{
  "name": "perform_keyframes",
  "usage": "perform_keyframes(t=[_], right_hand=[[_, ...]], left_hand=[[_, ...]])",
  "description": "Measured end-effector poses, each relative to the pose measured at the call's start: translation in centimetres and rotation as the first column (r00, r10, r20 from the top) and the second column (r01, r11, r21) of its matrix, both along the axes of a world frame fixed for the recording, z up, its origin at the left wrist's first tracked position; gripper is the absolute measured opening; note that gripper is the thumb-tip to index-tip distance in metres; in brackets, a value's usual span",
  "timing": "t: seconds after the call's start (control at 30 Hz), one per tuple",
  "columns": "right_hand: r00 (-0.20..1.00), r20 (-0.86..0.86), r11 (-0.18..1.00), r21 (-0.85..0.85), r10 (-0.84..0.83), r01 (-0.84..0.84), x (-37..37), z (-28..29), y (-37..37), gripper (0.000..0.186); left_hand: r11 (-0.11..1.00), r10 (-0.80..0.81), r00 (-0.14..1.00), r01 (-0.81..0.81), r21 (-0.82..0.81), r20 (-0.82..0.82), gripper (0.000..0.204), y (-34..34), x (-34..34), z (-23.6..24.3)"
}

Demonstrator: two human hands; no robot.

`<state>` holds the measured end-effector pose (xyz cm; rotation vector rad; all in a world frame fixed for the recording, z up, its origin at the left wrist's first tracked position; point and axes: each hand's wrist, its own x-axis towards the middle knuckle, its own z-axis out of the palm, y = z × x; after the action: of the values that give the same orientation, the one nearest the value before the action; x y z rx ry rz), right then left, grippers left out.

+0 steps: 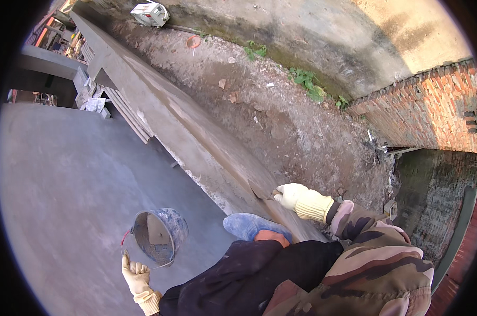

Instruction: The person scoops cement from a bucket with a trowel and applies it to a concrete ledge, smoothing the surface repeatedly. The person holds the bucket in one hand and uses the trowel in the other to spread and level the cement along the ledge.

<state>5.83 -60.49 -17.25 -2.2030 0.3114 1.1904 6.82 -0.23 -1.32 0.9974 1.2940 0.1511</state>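
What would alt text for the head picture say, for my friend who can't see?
A gloved right hand holds what looks like a trowel at a grey concrete wall, while the gloved left hand holds a bucket by its handle.

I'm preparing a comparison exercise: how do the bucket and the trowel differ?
The bucket is bluish, round and hollow; the trowel looks brownish and flat. The bucket looks larger than the trowel. The left hand holds the bucket; the right hand holds the trowel. Both are held in gloved hands.
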Motion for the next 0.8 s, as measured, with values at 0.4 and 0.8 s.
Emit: perform_keyframes(t=[0.4, 0.8], right_hand=[[0.988, 0.105, 0.993, 0.043, -0.117, 0.113, 3.4, 0.5, 4.0, 0.053], [0.836, 0.476, 0.932, 0.085, 0.272, -0.352, 13.2, 9.3, 8.2, 0.040]], left_hand=[[0.999, -0.041, 0.998, 0.041, -0.015, 0.048, 0.023, -1.8, -0.5, 2.4], [0.989, -0.148, 0.984, 0.148, 0.010, 0.097, 0.027, -6.2, -0.1, 6.2]])
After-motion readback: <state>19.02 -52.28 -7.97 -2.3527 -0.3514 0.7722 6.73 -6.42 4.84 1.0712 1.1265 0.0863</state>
